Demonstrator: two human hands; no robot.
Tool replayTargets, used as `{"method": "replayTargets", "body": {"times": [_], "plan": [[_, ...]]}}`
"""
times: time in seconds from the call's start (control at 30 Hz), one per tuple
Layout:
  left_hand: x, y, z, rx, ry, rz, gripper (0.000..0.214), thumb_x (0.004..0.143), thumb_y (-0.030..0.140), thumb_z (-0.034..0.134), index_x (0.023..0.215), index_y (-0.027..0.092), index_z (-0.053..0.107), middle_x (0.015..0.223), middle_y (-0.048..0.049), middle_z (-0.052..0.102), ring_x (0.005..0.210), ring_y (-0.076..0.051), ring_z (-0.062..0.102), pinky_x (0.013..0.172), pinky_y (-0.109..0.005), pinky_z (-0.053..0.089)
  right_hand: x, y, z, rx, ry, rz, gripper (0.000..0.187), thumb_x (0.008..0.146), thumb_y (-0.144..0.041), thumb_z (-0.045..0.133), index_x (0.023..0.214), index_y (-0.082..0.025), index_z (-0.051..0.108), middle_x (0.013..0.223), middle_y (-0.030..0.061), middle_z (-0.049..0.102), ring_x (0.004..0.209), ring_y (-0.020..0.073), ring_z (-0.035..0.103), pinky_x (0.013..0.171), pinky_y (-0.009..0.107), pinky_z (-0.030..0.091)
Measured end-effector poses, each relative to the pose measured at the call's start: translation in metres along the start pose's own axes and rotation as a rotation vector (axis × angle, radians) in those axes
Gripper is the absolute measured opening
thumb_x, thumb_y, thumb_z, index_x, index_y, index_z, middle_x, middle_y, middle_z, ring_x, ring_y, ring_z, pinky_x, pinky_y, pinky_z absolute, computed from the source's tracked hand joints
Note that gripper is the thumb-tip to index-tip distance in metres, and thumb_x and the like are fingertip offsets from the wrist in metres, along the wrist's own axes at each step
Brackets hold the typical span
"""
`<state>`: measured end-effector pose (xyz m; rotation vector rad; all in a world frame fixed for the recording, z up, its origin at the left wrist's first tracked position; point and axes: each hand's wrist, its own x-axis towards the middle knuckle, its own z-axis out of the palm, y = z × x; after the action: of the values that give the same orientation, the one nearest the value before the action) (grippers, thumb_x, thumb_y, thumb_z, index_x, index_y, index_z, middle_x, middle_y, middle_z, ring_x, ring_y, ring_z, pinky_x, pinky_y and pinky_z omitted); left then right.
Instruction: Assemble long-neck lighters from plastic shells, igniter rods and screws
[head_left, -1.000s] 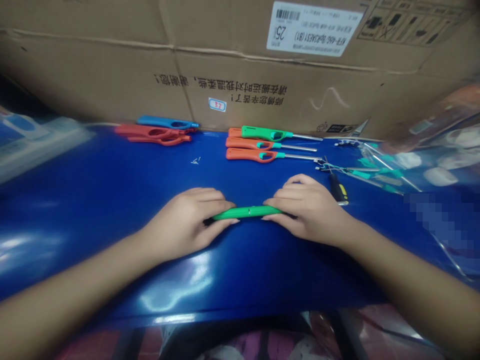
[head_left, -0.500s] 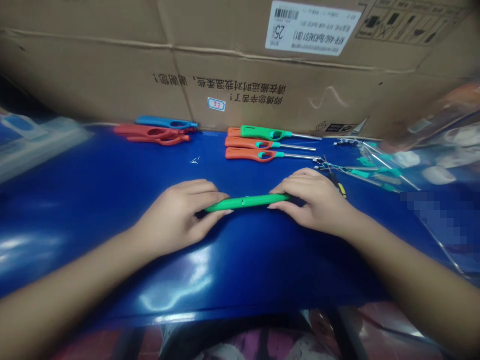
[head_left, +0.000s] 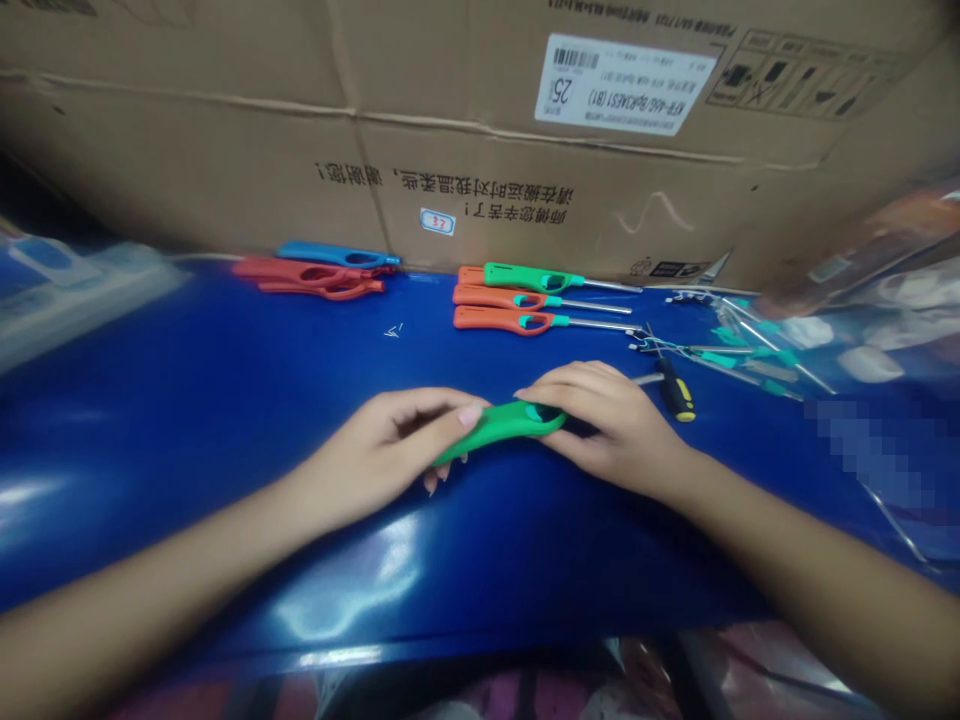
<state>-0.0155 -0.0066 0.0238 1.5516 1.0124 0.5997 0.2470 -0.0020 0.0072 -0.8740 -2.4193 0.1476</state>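
A green long-neck lighter is held between my two hands above the blue table. My left hand is closed on its handle end, the thumb along the upper side. Around the trigger end, where a bit of teal shows, the fingers of my right hand are closed; they hide whatever lies beyond. Farther back lie several orange lighters with metal tubes, and a green one on top. A screwdriver with a black and yellow handle lies just beyond my right hand.
Red handle shells and a blue one lie at the back left, with tiny pins nearer. Metal tubes with teal parts and wires are heaped at the right. A cardboard box walls off the back of the blue table.
The green lighter has been turned from its thin edge to its broad side. My left thumb has moved on top of it. The screwdriver now shows more fully.
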Motion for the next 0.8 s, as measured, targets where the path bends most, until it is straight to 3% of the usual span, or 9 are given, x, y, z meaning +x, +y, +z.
{"method": "replayTargets", "body": {"times": [0.13,0.2,0.33,0.4,0.5,0.63,0.8], "plan": [[-0.007,-0.002,0.0,0.414,-0.006,0.333,0.028,0.098,0.034,0.06,0.12,0.022,0.071,0.108,-0.0014,0.075,0.091,-0.014,0.07,0.081,-0.023,0.054,-0.001,0.002,0.0,0.044,-0.015,-0.041,0.024,0.093,-0.022,0.068,0.117,-0.017,0.067,0.11,0.0081,0.074,0.101,0.019,0.068,0.087,0.035,0.048],[-0.009,-0.003,0.0,0.495,-0.04,0.406,0.028,0.1,0.028,0.056,0.124,0.023,0.069,0.114,-0.001,0.074,0.097,-0.014,0.07,0.086,-0.022,0.052,0.0,0.001,0.0,0.069,-0.042,-0.056,0.025,0.093,-0.026,0.07,0.116,-0.018,0.069,0.109,0.0073,0.074,0.099,0.0185,0.068,0.087,0.035,0.048],[-0.008,-0.005,0.0,0.542,-0.072,0.421,0.029,0.104,0.026,0.048,0.125,0.024,0.067,0.11,0.0002,0.074,0.095,-0.011,0.07,0.085,-0.021,0.051,0.001,-0.002,-0.001,0.06,-0.098,-0.161,0.029,0.094,-0.035,0.069,0.116,-0.016,0.07,0.108,0.0073,0.076,0.099,0.0193,0.069,0.09,0.036,0.048],[-0.007,-0.006,0.001,0.561,-0.109,0.427,0.027,0.102,0.031,0.054,0.125,0.023,0.067,0.107,-0.0004,0.073,0.092,-0.012,0.069,0.082,-0.022,0.051,0.0,-0.003,-0.001,0.051,-0.09,-0.186,0.027,0.096,-0.032,0.066,0.117,-0.015,0.069,0.108,0.0069,0.077,0.099,0.0192,0.07,0.09,0.037,0.047],[-0.007,-0.008,0.002,0.623,-0.138,0.456,0.034,0.098,0.035,0.061,0.129,0.021,0.064,0.098,-0.0021,0.07,0.085,-0.014,0.067,0.078,-0.025,0.051,0.0,-0.006,0.0,0.071,-0.047,-0.156,0.023,0.096,-0.028,0.066,0.116,-0.017,0.069,0.106,0.0048,0.078,0.096,0.0184,0.071,0.089,0.036,0.047],[-0.01,-0.008,0.002,0.686,-0.155,0.48,0.03,0.104,0.03,0.049,0.128,0.019,0.064,0.099,-0.0051,0.068,0.087,-0.016,0.066,0.079,-0.027,0.052,0.001,-0.009,0.0,0.118,-0.034,-0.105,0.016,0.095,-0.026,0.067,0.109,-0.021,0.071,0.098,0.0017,0.079,0.088,0.0156,0.072,0.086,0.034,0.048],[-0.009,-0.005,-0.002,0.725,-0.131,0.481,0.028,0.104,0.03,0.047,0.12,0.016,0.066,0.096,-0.0057,0.068,0.086,-0.018,0.065,0.078,-0.028,0.051,0.003,-0.004,-0.005,0.091,-0.062,-0.093,0.015,0.097,-0.029,0.064,0.108,-0.021,0.071,0.101,0.0027,0.079,0.093,0.0161,0.072,0.094,0.036,0.046]]}}
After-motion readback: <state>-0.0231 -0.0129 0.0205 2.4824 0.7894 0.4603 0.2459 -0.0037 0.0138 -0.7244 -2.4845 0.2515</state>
